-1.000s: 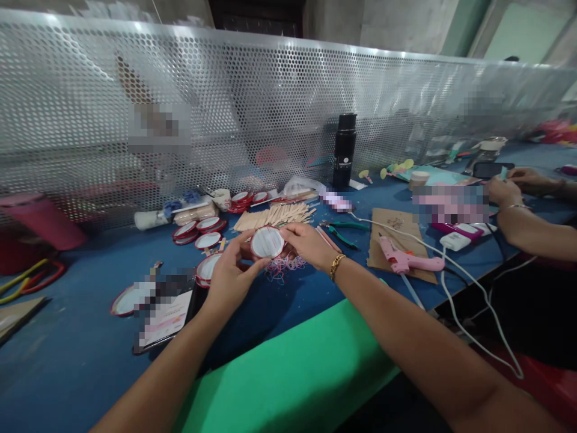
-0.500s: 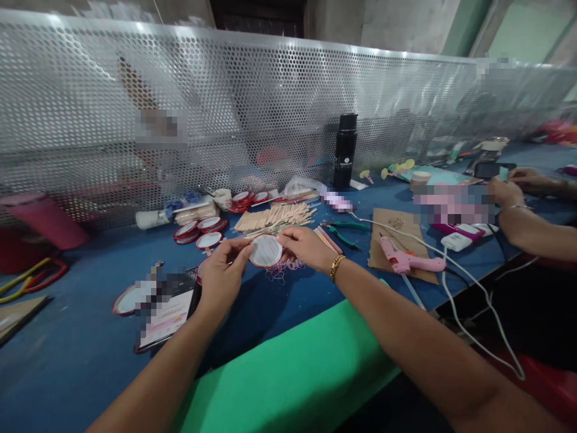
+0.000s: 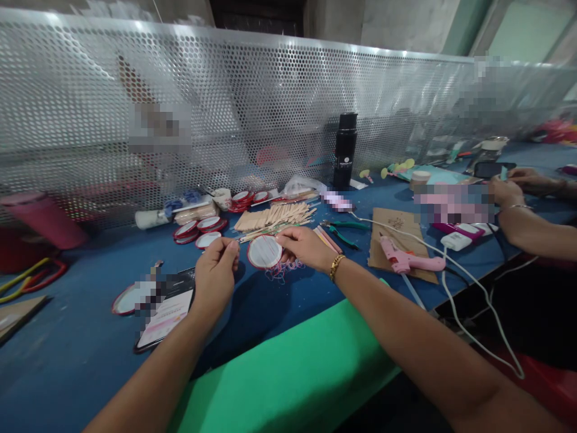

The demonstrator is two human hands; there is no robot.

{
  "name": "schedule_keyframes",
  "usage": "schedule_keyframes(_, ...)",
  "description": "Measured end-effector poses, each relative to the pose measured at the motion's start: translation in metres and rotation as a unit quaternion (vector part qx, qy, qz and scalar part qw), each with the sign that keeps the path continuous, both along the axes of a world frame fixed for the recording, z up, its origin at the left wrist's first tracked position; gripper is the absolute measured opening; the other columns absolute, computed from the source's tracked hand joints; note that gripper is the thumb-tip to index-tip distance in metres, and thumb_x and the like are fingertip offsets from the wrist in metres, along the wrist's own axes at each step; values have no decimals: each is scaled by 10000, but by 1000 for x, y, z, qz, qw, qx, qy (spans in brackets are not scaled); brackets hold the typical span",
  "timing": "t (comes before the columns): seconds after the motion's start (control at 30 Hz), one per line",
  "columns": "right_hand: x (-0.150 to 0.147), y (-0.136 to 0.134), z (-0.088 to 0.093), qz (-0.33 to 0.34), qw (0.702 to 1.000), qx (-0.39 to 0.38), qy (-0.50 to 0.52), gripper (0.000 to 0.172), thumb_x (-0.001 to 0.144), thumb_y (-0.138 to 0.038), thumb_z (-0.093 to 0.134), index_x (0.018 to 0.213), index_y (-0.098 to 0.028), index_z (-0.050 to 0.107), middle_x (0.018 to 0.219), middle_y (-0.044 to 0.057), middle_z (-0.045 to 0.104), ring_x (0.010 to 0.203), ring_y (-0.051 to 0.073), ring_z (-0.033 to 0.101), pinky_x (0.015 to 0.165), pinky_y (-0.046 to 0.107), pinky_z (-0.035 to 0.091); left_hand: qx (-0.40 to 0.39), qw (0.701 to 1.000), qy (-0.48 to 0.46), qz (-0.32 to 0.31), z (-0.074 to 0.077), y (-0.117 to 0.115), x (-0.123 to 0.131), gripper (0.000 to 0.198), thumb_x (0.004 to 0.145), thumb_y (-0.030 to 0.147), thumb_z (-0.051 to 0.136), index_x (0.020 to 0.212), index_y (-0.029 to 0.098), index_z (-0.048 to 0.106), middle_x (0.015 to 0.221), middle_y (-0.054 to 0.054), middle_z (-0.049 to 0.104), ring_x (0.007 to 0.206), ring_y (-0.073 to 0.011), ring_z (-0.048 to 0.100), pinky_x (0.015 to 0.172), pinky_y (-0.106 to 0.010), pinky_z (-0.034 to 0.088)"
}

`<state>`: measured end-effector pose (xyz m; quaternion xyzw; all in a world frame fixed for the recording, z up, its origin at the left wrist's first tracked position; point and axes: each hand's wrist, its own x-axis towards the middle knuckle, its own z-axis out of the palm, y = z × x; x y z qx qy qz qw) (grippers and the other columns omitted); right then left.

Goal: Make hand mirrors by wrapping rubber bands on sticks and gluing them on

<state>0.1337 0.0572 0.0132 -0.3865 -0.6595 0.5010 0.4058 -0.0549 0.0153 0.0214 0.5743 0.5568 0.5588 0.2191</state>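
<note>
Between the thumb and fingers of my right hand (image 3: pixel 300 245) is a round white disc (image 3: pixel 265 251) with a red rim, held by its right edge above the table. My left hand (image 3: pixel 219 264) is closed in a pinch just left of the disc, apart from it. Whatever those fingertips hold is too small to make out. Tangled pink and blue thread (image 3: pixel 280 272) lies under my right hand. Behind my hands is a spread of flat wooden sticks (image 3: pixel 274 216). Similar red-rimmed discs (image 3: pixel 210 224) are stacked behind my left hand, and a phone (image 3: pixel 169 316) lies beside my left wrist.
A black bottle (image 3: pixel 345 153) stands before the perforated metal screen (image 3: pixel 279 90). Green-handled pliers (image 3: pixel 342 233) and a pink glue gun (image 3: pixel 408 260) on cardboard (image 3: pixel 376 255) lie to the right, with a white cable (image 3: pixel 473 282). Another person's hands (image 3: pixel 509 189) work at far right. Green cloth (image 3: pixel 288 379) covers the front.
My left hand has let go of the disc's left edge and moved a little left, its fingertips pinched. My right hand still holds the disc in nearly the same place.
</note>
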Motion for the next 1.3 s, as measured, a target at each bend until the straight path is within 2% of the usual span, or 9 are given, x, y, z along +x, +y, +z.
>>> schedule_keyframes(0.2,1,2,-3,2,1000,5,3,219,925,-192,510,717,-166,575,565,-27,590,517,88,608,482,157,465,14,1000,14,-19,9,-8,6,398,889,362,497,540,208,385,506,60,344,469,-101,300,447,-252,231)
schedule_keyframes(0.4,1,3,-4,1,1000,0,10,204,921,-188,512,729,-161,577,572,-27,587,507,83,607,486,158,468,51,996,76,-6,7,-12,8,431,904,398,498,523,207,429,510,45,391,507,-119,374,501,-266,298)
schedule_keyframes(0.47,1,3,-3,1,1000,-2,13,206,921,-195,518,727,-159,578,578,-26,587,505,83,606,486,160,466,90,991,102,-4,4,-9,7,310,880,382,538,626,204,529,648,14,526,644,-146,505,588,-265,394)
schedule_keyframes(0.53,1,2,-2,2,1000,-6,16,216,922,-203,525,719,-157,579,577,-25,590,494,80,599,484,162,464,112,985,133,-6,0,-5,5,198,805,393,639,855,205,602,915,-35,616,874,-200,583,700,-297,472)
schedule_keyframes(0.63,0,1,-1,5,1000,-17,19,219,925,-204,527,718,-156,579,566,-28,593,474,78,589,481,166,468,110,969,221,-26,-7,0,4,626,677,425,771,1211,223,515,1245,-104,561,1136,-285,547,874,-410,497)
schedule_keyframes(0.7,0,0,0,8,999,-29,22,211,929,-195,518,730,-158,578,555,-33,589,464,78,585,473,165,470,115,948,293,-49,-9,0,5,738,662,412,795,1295,229,461,1312,-122,542,1209,-311,513,986,-477,436)
schedule_keyframes(0.83,-1,-1,0,19,998,-49,27,196,934,-204,514,754,-160,578,554,-34,582,460,87,594,432,163,470,122,922,363,-49,-7,-2,7,611,704,409,769,1238,225,533,1234,-115,618,1171,-320,546,1009,-488,412)
schedule_keyframes(1.1,2,-2,2,7,999,-28,36,66,895,-150,572,919,-154,633,632,-33,616,507,75,602,433,146,465,104,918,378,-55,-5,-2,3,648,756,516,688,1305,213,526,1290,-127,610,1199,-326,527,1029,-485,385)
schedule_keyframes(1.3,1,-5,-1,21,1000,-11,-7,103,868,-137,599,960,-130,644,605,-24,622,517,91,611,447,165,475,132,963,234,17,0,-6,2,464,892,462,520,1282,211,542,1328,-126,560,1243,-293,482,1013,-455,400)
